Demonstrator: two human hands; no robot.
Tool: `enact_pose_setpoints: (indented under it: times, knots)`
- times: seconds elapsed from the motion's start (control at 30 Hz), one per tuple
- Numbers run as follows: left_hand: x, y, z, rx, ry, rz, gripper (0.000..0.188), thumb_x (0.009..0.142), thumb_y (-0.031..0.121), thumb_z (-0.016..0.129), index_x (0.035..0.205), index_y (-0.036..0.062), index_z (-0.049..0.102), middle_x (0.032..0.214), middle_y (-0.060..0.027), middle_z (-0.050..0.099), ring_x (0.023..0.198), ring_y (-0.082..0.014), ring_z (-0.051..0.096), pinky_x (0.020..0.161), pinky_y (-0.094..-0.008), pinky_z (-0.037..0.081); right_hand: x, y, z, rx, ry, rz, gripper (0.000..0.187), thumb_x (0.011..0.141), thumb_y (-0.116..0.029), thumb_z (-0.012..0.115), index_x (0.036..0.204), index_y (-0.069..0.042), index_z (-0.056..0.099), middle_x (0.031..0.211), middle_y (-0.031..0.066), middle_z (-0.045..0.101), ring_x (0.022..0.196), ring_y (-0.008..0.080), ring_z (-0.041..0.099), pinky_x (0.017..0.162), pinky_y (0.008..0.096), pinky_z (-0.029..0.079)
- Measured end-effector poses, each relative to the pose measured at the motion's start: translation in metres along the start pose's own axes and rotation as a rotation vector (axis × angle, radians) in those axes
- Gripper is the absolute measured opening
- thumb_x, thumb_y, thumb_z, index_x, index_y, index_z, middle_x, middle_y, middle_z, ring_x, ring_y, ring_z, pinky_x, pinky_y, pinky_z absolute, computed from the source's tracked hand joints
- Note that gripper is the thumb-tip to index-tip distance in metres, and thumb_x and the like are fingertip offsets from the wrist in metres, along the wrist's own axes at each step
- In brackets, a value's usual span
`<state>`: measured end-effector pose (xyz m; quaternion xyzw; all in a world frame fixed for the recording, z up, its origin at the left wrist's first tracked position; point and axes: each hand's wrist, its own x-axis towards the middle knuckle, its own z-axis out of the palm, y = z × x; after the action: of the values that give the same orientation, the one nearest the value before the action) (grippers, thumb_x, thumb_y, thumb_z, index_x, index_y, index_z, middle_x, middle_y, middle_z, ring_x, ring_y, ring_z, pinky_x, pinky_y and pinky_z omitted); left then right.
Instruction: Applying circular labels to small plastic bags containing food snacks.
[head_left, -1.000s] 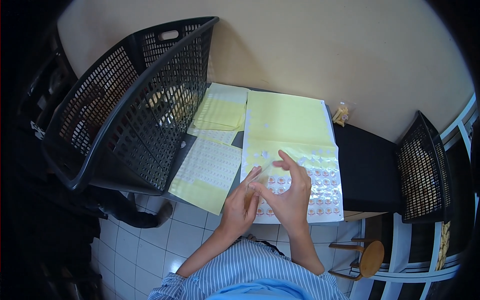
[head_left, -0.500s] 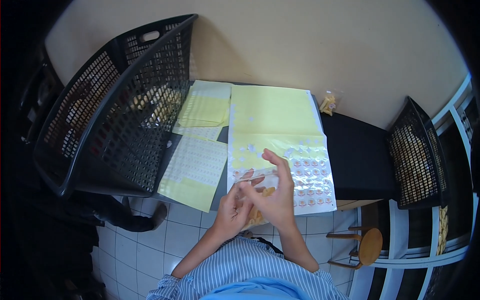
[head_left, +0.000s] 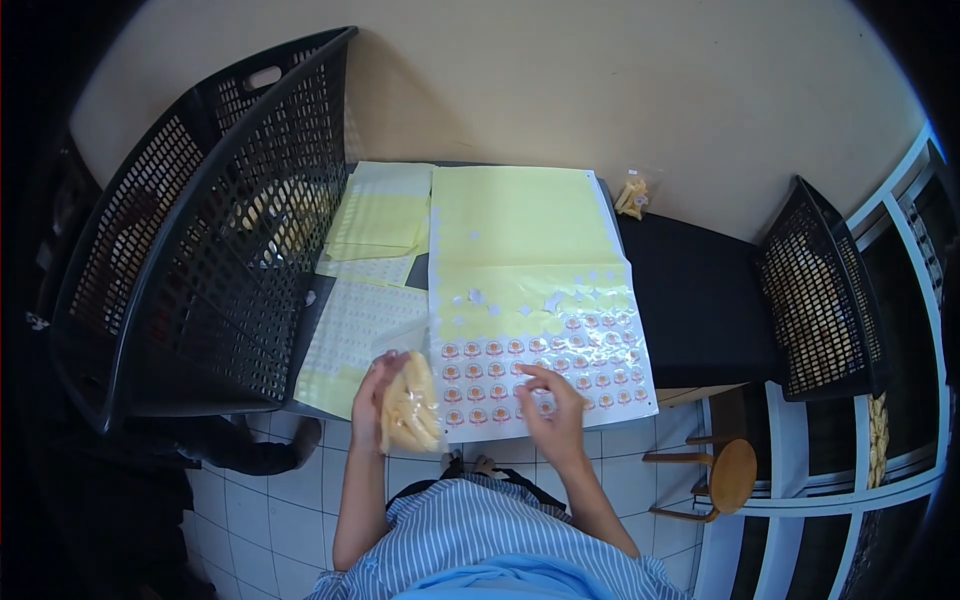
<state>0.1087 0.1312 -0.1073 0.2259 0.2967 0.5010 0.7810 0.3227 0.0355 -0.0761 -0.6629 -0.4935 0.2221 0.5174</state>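
A clear plastic bag of pale yellow stick-shaped snacks [head_left: 412,405] is in my left hand [head_left: 372,395], whose fingers wrap its left side. The bag is upright and a little blurred, with its clear upper end over the papers. My right hand [head_left: 555,410] hovers above the lower part of a large sticker sheet [head_left: 500,360], thumb and index finger bent and apart. Nothing shows between them. Rows of round red-and-white stickers fill the sheet's lower part; its upper part is bare yellow backing with a few white scraps.
More yellow-backed sticker sheets [head_left: 370,310] lie left of the large one. A big black crate [head_left: 190,270] with bagged snacks stands at the left, another black crate [head_left: 820,290] at the far right. One snack bag [head_left: 633,197] leans by the wall. A wooden stool [head_left: 733,480] stands lower right.
My hands were together around the bag and have parted. The left has carried the bag leftward; the right has let go and is over the stickers. The view has shifted slightly.
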Motion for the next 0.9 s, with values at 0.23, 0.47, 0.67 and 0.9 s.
enact_pose_setpoints:
  times: [0.23,0.47,0.67,0.9]
  knots:
    - [0.021,0.027,-0.026,0.407,0.141,0.138,0.024,0.092,0.018,0.048,0.106,0.0003,0.055,0.102,-0.0135,0.059,0.098,-0.0201,0.057,0.084,-0.0295,0.047,0.013,0.037,-0.053,-0.301,0.187,-0.027,0.026,0.079,-0.002,0.056,0.104,0.001,0.06,0.09,0.0144,0.06,0.086,0.0273,0.058,0.077,0.0342,0.045]
    - [0.037,0.057,-0.014,1.153,0.277,0.378,0.051,0.086,0.012,0.059,0.127,-0.0056,0.035,0.129,-0.0173,0.036,0.11,-0.0264,0.048,0.089,-0.0345,0.044,0.02,0.055,-0.079,-0.614,0.295,0.082,0.045,0.074,-0.014,0.067,0.115,0.001,0.052,0.119,0.0188,0.045,0.112,0.0347,0.043,0.095,0.0437,0.036]
    - [0.018,0.042,0.04,1.421,0.132,0.85,0.065,0.08,0.003,0.059,0.135,-0.004,0.025,0.136,-0.0185,0.034,0.123,-0.0331,0.038,0.104,-0.041,0.027,0.013,0.059,-0.088,-0.63,0.364,0.148,0.046,0.075,-0.016,0.068,0.115,0.002,0.052,0.121,0.0172,0.045,0.114,0.0327,0.042,0.096,0.042,0.034]
    - [0.005,-0.027,0.104,1.318,-0.362,0.529,0.064,0.078,0.01,0.063,0.132,-0.0058,0.031,0.143,-0.0215,0.027,0.129,-0.035,0.032,0.105,-0.0441,0.025,0.028,0.069,-0.105,-0.577,0.337,0.152,0.05,0.077,-0.018,0.067,0.118,0.003,0.049,0.12,0.0177,0.05,0.114,0.0326,0.044,0.096,0.0421,0.034]
